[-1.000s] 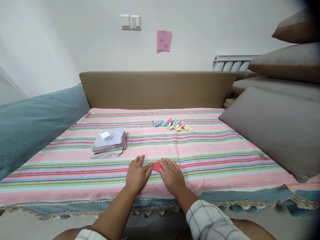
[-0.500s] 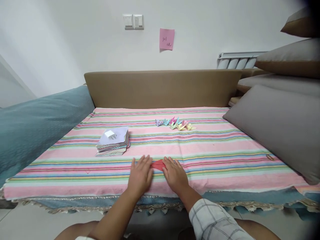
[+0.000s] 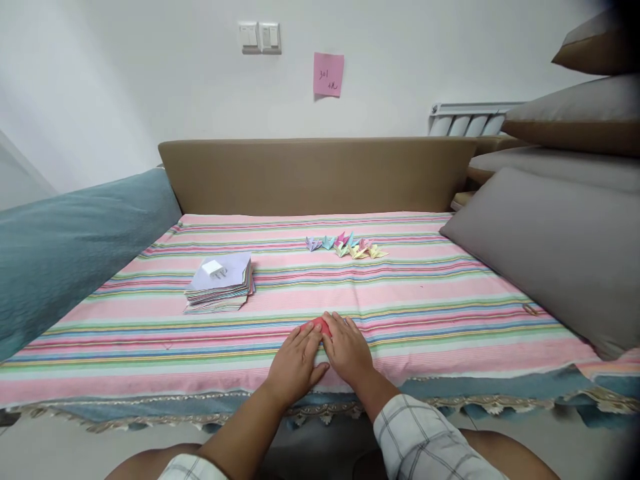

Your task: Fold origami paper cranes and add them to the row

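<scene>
A small piece of folded red paper (image 3: 321, 326) lies on the striped cloth (image 3: 400, 293) near the front edge. My left hand (image 3: 296, 363) rests flat over its left part, fingers stretched out and the thumb pointing right. From the other side, my right hand (image 3: 347, 347) lies flat with its fingertips on the paper's right part. Both hands cover most of the paper, so only its upper middle shows. Farther back sits a group of folded paper cranes (image 3: 345, 245) in several colours.
A stack of square paper sheets (image 3: 220, 287) stands at the left with a white plug adapter (image 3: 214, 269) on top. Grey cushions (image 3: 545, 240) are piled at the right. A blue-covered armrest (image 3: 85, 247) borders the left, a brown backrest (image 3: 320, 177) the rear.
My left hand has moved right onto the red paper, covering its left end. The right hand stays on the paper's right side. The view has shifted slightly.
</scene>
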Motion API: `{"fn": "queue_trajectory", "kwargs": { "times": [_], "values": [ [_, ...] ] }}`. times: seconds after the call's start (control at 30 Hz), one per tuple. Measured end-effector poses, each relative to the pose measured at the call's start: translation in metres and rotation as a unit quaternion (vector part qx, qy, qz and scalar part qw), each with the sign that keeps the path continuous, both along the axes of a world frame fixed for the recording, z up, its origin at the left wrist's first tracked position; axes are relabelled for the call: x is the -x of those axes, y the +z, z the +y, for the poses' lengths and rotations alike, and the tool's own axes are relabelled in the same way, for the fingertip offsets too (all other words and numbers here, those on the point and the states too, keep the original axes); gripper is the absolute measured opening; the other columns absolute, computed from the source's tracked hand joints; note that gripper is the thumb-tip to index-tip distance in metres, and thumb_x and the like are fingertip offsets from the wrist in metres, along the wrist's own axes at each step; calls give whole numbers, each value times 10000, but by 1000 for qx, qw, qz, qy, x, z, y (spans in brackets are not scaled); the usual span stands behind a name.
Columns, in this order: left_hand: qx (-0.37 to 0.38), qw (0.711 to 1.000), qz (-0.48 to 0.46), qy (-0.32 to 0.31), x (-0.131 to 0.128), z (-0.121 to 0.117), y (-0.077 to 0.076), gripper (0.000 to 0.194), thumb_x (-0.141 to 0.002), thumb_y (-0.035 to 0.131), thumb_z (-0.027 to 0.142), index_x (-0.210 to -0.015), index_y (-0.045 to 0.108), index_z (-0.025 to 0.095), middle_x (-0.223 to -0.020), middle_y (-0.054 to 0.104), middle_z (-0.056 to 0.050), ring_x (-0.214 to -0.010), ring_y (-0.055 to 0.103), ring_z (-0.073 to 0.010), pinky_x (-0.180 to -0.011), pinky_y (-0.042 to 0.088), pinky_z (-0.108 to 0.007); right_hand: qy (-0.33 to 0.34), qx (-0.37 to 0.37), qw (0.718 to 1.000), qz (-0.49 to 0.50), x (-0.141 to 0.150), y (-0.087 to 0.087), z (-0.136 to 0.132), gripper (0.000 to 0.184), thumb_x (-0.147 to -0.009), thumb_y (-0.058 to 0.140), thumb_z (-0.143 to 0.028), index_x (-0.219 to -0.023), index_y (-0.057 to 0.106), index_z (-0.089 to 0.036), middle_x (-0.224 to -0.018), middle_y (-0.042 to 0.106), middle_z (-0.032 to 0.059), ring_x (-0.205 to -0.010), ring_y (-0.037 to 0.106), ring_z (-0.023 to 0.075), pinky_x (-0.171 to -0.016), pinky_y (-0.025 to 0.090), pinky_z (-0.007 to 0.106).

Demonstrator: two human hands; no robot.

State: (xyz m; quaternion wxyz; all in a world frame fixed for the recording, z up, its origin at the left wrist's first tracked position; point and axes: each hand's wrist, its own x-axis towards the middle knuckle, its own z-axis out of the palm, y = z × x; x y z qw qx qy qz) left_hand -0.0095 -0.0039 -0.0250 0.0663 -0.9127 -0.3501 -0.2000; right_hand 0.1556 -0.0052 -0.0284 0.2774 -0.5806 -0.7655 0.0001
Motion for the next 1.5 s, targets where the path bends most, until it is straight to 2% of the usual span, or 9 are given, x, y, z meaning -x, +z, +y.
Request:
{"fn": "queue_trajectory", "kwargs": {
  "times": [0.23, 0.47, 0.87, 1.0, 1.07, 1.13, 1.2, 1.3, 1.5],
  "values": [
    [23, 1000, -4, 16, -4, -4, 2, 575, -793, 539, 350, -1312, 403, 142, -1340, 489, -139, -1258, 428, -270, -1058, 310, -460, -18, -15, 999, 39, -3, -2, 1, 437, -852, 443, -255, -1275, 477, -148, -1246, 574, 103, -1217, 454, 218, -1050, 290, 405],
    [31, 999, -19, 21, -5, -6, 6, 458, -800, 541, 367, -1207, 513, 161, -1323, 511, -117, -1260, 424, -267, -1064, 306, -454, -89, -47, 989, 109, -5, -6, 5, 488, -737, 471, -166, -1223, 501, -145, -1201, 580, 109, -1161, 473, 239, -1017, 318, 421],
    [34, 999, -18, 22, -6, -6, 6, 455, -810, 532, 383, -1208, 522, 164, -1328, 506, -116, -1268, 412, -269, -1067, 299, -459, -138, -17, 972, 191, -10, -6, 11, 537, -684, 419, -107, -1213, 492, -156, -1194, 573, 107, -1128, 491, 250, -976, 372, 419],
    [34, 999, -15, 21, -6, -6, 6, 455, -809, 529, 393, -1210, 528, 178, -1345, 490, -112, -1266, 414, -272, -1065, 297, -463, -109, -113, 962, 225, -15, -6, 1, 509, -728, 366, -93, -1223, 469, -148, -1241, 523, 133, -1186, 449, 239, -992, 359, 450],
    [33, 999, -13, 22, -6, -6, 5, 459, -803, 529, 388, -1209, 533, 172, -1342, 493, -113, -1257, 422, -278, -1064, 295, -464, -69, -170, 967, 176, -13, -3, -9, 445, -799, 369, -144, -1235, 461, -151, -1341, 442, 142, -1292, 335, 257, -1048, 256, 513],
    [32, 999, -15, 19, -6, -6, 6, 486, -795, 524, 361, -1239, 512, 165, -1333, 501, -116, -1250, 429, -272, -1063, 294, -455, 38, -152, 985, 67, -8, 0, -18, 429, -853, 378, -200, -1278, 439, -176, -1355, 458, 113, -1325, 294, 257, -1078, 138, 553],
    [30, 999, -23, 11, -6, -6, 6, 527, -784, 515, 325, -1286, 471, 168, -1330, 503, -115, -1243, 435, -256, -1060, 298, -440, 113, -117, 987, -15, -3, 2, -22, 509, -875, 409, -300, -1360, 356, -154, -1353, 472, 124, -1331, 295, 259, -1088, 103, 545],
    [32, 999, -28, 10, -7, -6, 8, 573, -762, 513, 310, -1311, 443, 160, -1332, 498, -118, -1239, 437, -259, -1054, 303, -436, 136, -85, 986, -46, 0, 2, -18, 606, -890, 399, -401, -1406, 274, -109, -1344, 480, 153, -1296, 360, 258, -1091, 126, 521],
    [41, 998, -36, 35, -12, -7, 9, 497, -737, 524, 316, -1208, 523, 154, -1288, 535, -120, -1221, 446, -286, -1040, 312, -459, 124, -32, 992, 2, -8, 4, -1, 613, -916, 332, -459, -1410, 256, -104, -1273, 543, 144, -1171, 483, 223, -996, 318, 401]
  ]
}}
